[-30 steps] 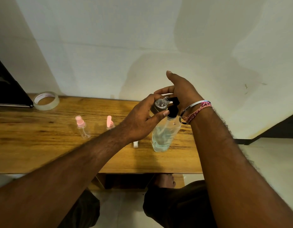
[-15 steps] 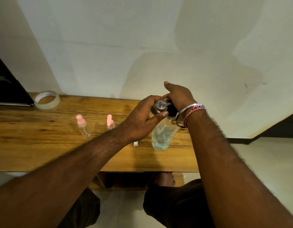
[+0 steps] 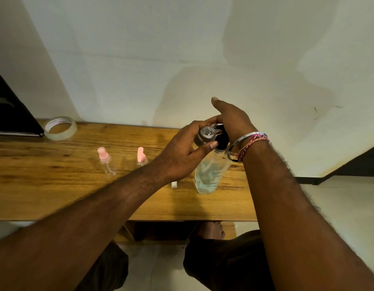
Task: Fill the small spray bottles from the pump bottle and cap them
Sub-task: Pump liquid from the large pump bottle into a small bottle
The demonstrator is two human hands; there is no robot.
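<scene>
Right hand (image 3: 230, 120) has risen off the pump bottle (image 3: 209, 173) head, fingers loose. Left hand (image 3: 182, 156) grips small spray bottle (image 3: 205, 134) at spout; misalignment risks spillage.

A plain home room is showing: a wooden tabletop (image 3: 56, 185) is sitting against a bare painted wall (image 3: 161, 49), over tiled floor (image 3: 339, 196).

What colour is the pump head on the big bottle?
Black pump head, seen in the head view under the right hand.
</scene>
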